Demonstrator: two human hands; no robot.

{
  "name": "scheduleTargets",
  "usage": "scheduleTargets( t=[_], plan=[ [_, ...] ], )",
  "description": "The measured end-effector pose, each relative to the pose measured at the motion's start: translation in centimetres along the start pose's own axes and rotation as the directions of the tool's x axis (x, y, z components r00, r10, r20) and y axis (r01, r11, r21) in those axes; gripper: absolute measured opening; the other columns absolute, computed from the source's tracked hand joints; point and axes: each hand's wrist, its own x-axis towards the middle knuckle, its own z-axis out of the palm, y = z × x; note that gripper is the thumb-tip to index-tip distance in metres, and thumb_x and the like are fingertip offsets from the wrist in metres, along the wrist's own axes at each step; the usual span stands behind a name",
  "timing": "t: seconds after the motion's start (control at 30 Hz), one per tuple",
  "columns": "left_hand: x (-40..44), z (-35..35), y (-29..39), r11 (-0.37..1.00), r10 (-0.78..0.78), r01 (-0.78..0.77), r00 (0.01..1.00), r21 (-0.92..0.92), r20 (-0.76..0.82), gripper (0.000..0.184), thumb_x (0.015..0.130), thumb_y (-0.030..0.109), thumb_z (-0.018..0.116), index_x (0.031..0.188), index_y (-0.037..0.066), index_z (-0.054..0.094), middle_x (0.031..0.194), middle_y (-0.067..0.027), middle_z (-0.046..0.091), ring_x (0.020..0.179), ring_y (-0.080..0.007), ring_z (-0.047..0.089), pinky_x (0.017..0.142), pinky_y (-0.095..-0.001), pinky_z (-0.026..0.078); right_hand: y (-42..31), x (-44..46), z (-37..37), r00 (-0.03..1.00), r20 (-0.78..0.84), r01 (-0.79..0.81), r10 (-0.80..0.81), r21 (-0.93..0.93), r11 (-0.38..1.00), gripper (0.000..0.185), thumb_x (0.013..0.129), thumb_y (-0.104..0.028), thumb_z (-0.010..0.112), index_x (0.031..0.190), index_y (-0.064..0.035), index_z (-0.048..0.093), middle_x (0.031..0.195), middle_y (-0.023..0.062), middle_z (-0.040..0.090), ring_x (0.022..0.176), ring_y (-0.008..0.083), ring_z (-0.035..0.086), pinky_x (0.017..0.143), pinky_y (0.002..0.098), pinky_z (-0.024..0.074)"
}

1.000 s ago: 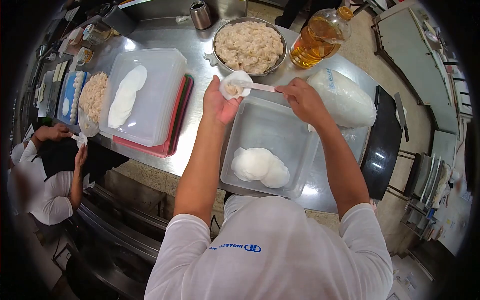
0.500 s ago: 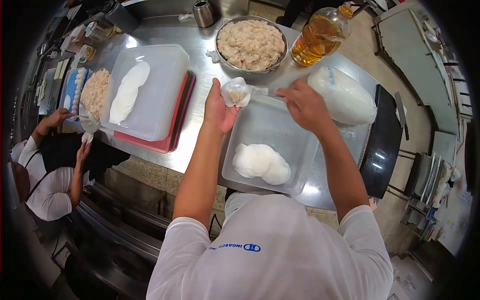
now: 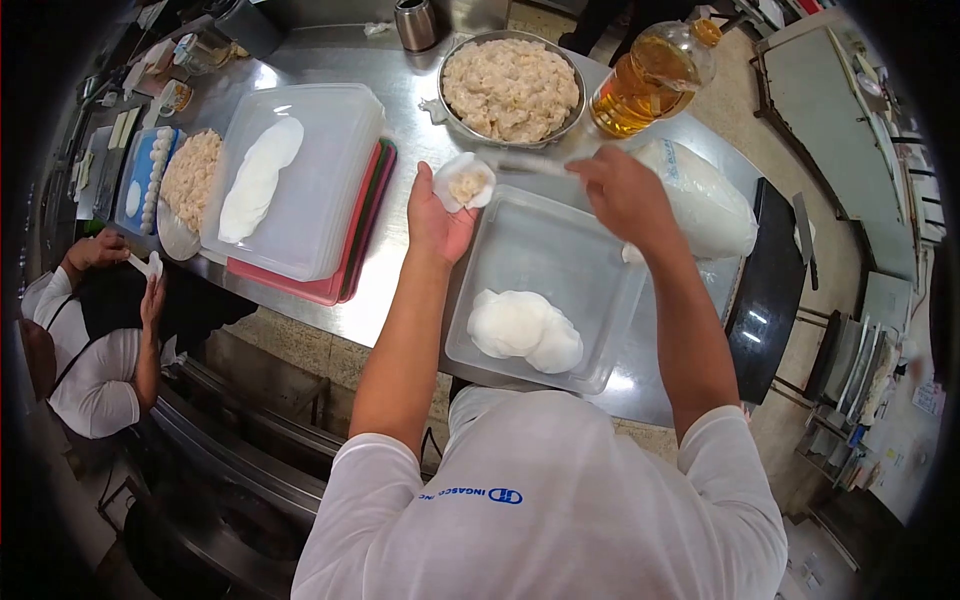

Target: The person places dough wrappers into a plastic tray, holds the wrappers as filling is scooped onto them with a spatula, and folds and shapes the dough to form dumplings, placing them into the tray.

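My left hand [image 3: 440, 226] cups a round white dumpling wrapper [image 3: 446, 184] on its palm and fingers, with a dab of pale minced filling [image 3: 468, 184] in the middle. My right hand [image 3: 632, 196] grips a flat spatula [image 3: 530, 163], its blade blurred by motion and pointing left toward the wrapper. Below my hands is a clear plastic container [image 3: 600, 270] with overlapping white wrappers [image 3: 524, 330] inside. Beyond them stands a metal bowl [image 3: 578, 112] heaped with the same pale minced filling [image 3: 512, 88].
A bottle of yellow oil [image 3: 650, 82] and a plastic-wrapped white bundle [image 3: 695, 200] stand at the right. On the left are stacked plastic containers [image 3: 325, 180] with wrappers on top. A co-worker [image 3: 95, 370] works at the far left with a wrapper and a tool.
The spatula has lifted off the wrapper, and my right hand has moved a little right. The filling on the wrapper lies more exposed. The co-worker's hands have drawn back from their filling mound.
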Motion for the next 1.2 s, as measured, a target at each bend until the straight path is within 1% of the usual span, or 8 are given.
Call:
scheduleTargets(
  t=[0.17, 0.27, 0.57, 0.77, 0.87, 0.97, 1.07, 1.2],
  plan=[
    [1.5, -0.8, -0.3, 0.999, 0.013, -0.015, 0.999, -0.052, -0.032, 0.058, 0.111, 0.047, 0.039, 0.137, -0.003, 0.053, 0.134, -0.0180, 0.063, 0.126, -0.0326, 0.062, 0.108, -0.0469, 0.051, 1.8, 5.5, 0.7, 0.974, 0.111, -0.164, 0.195, -0.240, 0.957, 0.030, 0.091, -0.009, 0.055, 0.110, -0.0159, 0.077, 0.106, 0.0125, 0.072, 0.104, 0.0327, 0.070, 0.087, 0.0460, 0.0576],
    [1.7, -0.3, -0.1, 0.998, 0.035, -0.038, 0.998, -0.043, -0.059, 0.056, 0.111, 0.046, 0.040, 0.137, -0.003, 0.053, 0.133, -0.0177, 0.064, 0.124, -0.0319, 0.063, 0.107, -0.0466, 0.052, 3.0, 6.7, 1.7, 0.973, 0.213, -0.038, 0.086, -0.221, 0.975, 0.034, 0.089, -0.007, 0.052, 0.110, -0.0155, 0.078, 0.111, 0.0134, 0.074, 0.107, 0.0330, 0.071, 0.089, 0.0469, 0.0579],
    [3.5, -1.1, 0.1, 1.000, 0.012, -0.012, 1.000, 0.006, -0.026, 0.048, 0.112, 0.041, 0.042, 0.134, 0.000, 0.054, 0.130, -0.0148, 0.065, 0.119, -0.0292, 0.065, 0.102, -0.0440, 0.055, 5.7, 7.3, 2.0, 0.981, 0.184, 0.069, -0.061, -0.037, 0.997, 0.029, 0.089, -0.005, 0.058, 0.109, -0.0093, 0.078, 0.100, 0.0161, 0.076, 0.096, 0.0360, 0.071, 0.085, 0.0461, 0.0567],
    [4.4, -0.8, 0.1, 0.996, 0.050, -0.046, 0.997, 0.078, -0.052, 0.042, 0.112, 0.037, 0.044, 0.132, 0.002, 0.055, 0.127, -0.0126, 0.066, 0.116, -0.0261, 0.067, 0.098, -0.0414, 0.056, 6.8, 6.0, 2.7, 0.985, 0.169, -0.027, 0.040, -0.076, 0.997, 0.031, 0.091, -0.008, 0.055, 0.109, -0.0165, 0.079, 0.098, 0.0150, 0.075, 0.097, 0.0350, 0.071, 0.086, 0.0481, 0.0569],
    [4.4, -0.9, 0.1, 0.996, 0.037, -0.033, 0.998, 0.077, -0.045, 0.041, 0.112, 0.037, 0.044, 0.132, 0.003, 0.055, 0.127, -0.0124, 0.067, 0.116, -0.0259, 0.067, 0.098, -0.0410, 0.056, 6.4, 5.9, 0.9, 0.979, 0.202, 0.011, 0.010, -0.102, 0.995, 0.025, 0.090, -0.005, 0.060, 0.106, -0.0084, 0.079, 0.102, 0.0159, 0.075, 0.098, 0.0336, 0.071, 0.085, 0.0440, 0.0563],
    [4.1, -1.2, 0.3, 0.997, 0.035, -0.032, 0.998, 0.067, -0.047, 0.041, 0.112, 0.038, 0.045, 0.131, 0.003, 0.056, 0.127, -0.0125, 0.067, 0.115, -0.0261, 0.067, 0.098, -0.0411, 0.056, 6.8, 6.8, -0.9, 0.956, 0.259, -0.083, 0.136, -0.207, 0.975, 0.032, 0.088, -0.007, 0.057, 0.108, -0.0172, 0.080, 0.100, 0.0153, 0.076, 0.096, 0.0350, 0.073, 0.085, 0.0490, 0.0578],
    [4.0, -1.3, 0.4, 0.997, 0.044, -0.040, 0.997, 0.063, -0.071, 0.041, 0.112, 0.038, 0.045, 0.131, 0.003, 0.055, 0.127, -0.0126, 0.067, 0.115, -0.0265, 0.067, 0.098, -0.0416, 0.057, 4.2, 7.4, -3.3, 0.943, 0.249, -0.158, 0.220, -0.244, 0.957, 0.031, 0.086, -0.007, 0.057, 0.107, -0.0154, 0.079, 0.103, 0.0159, 0.076, 0.097, 0.0360, 0.073, 0.085, 0.0491, 0.0581],
    [4.4, -1.1, 0.0, 0.997, 0.046, -0.041, 0.996, 0.065, -0.078, 0.042, 0.112, 0.038, 0.044, 0.132, 0.003, 0.055, 0.127, -0.0126, 0.067, 0.113, -0.0266, 0.068, 0.097, -0.0418, 0.057, 4.3, 8.0, -0.5, 0.973, 0.195, -0.080, 0.121, -0.209, 0.975, 0.030, 0.087, -0.008, 0.056, 0.106, -0.0142, 0.079, 0.102, 0.0156, 0.076, 0.096, 0.0359, 0.073, 0.084, 0.0492, 0.0579]
  ],
)
